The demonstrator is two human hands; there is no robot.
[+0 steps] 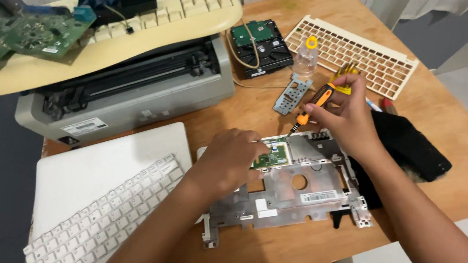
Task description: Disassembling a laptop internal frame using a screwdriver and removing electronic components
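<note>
Two hands over metal laptop frame on wooden table. Right hand closed around orange screwdriver, tip down at small green board. Left hand pressing frame beside board, fingers curled, gripping nothing visible.

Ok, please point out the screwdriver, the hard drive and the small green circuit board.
screwdriver [319, 97], head view, orange handle.
hard drive [261, 47], head view, black top face.
small green circuit board [273, 157], head view, its middle.
</note>
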